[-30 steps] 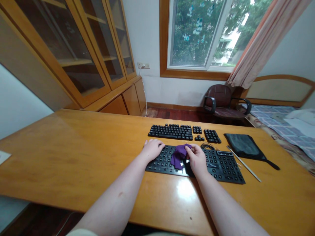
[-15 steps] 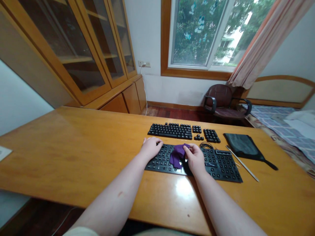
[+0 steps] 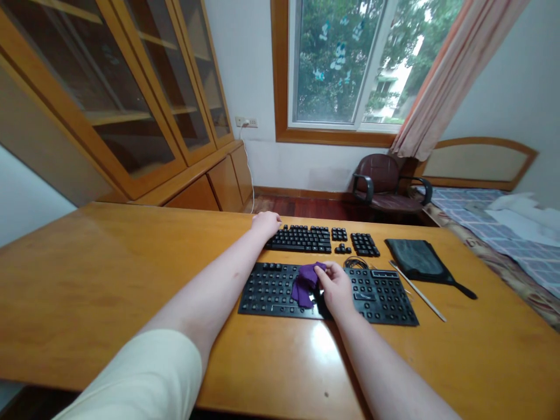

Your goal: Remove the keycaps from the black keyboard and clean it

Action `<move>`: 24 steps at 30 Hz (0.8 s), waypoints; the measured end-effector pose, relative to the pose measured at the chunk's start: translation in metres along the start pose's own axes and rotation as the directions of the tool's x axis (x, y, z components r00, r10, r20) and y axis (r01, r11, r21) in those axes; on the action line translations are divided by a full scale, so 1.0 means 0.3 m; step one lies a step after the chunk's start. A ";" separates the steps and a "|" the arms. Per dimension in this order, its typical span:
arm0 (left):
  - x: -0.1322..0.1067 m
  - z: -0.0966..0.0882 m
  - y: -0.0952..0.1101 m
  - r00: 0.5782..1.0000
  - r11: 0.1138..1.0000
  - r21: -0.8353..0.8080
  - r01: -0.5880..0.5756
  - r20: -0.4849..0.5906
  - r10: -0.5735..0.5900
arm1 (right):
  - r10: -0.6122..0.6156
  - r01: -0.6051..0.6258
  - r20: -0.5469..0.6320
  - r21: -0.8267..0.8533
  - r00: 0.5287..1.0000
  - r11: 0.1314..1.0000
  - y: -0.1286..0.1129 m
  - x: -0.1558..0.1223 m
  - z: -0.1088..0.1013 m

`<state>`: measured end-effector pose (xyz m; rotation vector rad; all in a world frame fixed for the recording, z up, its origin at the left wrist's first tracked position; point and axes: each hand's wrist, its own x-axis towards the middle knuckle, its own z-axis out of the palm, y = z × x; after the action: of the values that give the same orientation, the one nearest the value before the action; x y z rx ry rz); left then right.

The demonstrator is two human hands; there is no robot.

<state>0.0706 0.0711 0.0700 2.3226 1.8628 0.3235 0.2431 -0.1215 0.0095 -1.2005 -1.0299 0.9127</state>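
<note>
My left hand [image 3: 266, 223] reaches over the far left end of the rows of loose black keycaps [image 3: 301, 239], its fingers curled down and mostly hidden. My right hand [image 3: 336, 286] pinches a crumpled purple cloth [image 3: 305, 286] between thumb and fingers, resting over the middle of the keyboard [image 3: 385, 297]. Most of that black keyboard is bare key posts; several keycaps sit in its top left row. The keycaps lie behind it in separate groups, laid out like a keyboard.
A coiled cable [image 3: 356, 263] lies behind the keyboard. To the right are a thin white stick [image 3: 420, 291] and a black pouch [image 3: 417, 261] with a strap. Beyond the wooden desk [image 3: 109, 280] stand a glass-door cabinet [image 3: 210, 134], an armchair [image 3: 380, 181] and a bed [image 3: 472, 210].
My left hand has moved from the keyboard's top left corner away from me to the loose keycaps. The right hand stays with the purple cloth. The view has shifted slightly.
</note>
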 end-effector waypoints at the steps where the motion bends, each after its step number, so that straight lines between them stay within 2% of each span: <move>1: 0.027 0.010 0.005 1.000 1.000 0.004 0.001 0.023 -0.001 | -0.001 0.001 -0.002 -0.003 1.000 1.000 0.002 0.000 0.000; 6: 0.105 0.065 0.030 0.992 0.999 -0.002 -0.035 0.120 0.035 | 0.016 -0.016 -0.012 -0.006 1.000 1.000 0.011 0.000 0.000; 11: 0.144 0.102 0.038 0.987 0.999 -0.015 -0.053 0.148 0.054 | 0.022 -0.022 -0.015 -0.019 1.000 1.000 0.010 -0.002 0.001; 17: 0.163 0.114 0.036 0.990 0.996 -0.037 -0.081 0.113 0.084 | 0.027 -0.027 -0.014 -0.022 1.000 0.999 0.004 -0.003 0.003; 24: 0.164 0.112 0.047 0.982 0.994 -0.061 -0.089 0.164 0.097 | 0.023 -0.023 -0.024 -0.008 0.999 1.000 -0.002 -0.004 0.004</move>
<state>0.1029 0.1168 0.0449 2.3273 1.6527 0.1808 0.2416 -0.1223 0.0098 -1.2291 -1.0034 0.9109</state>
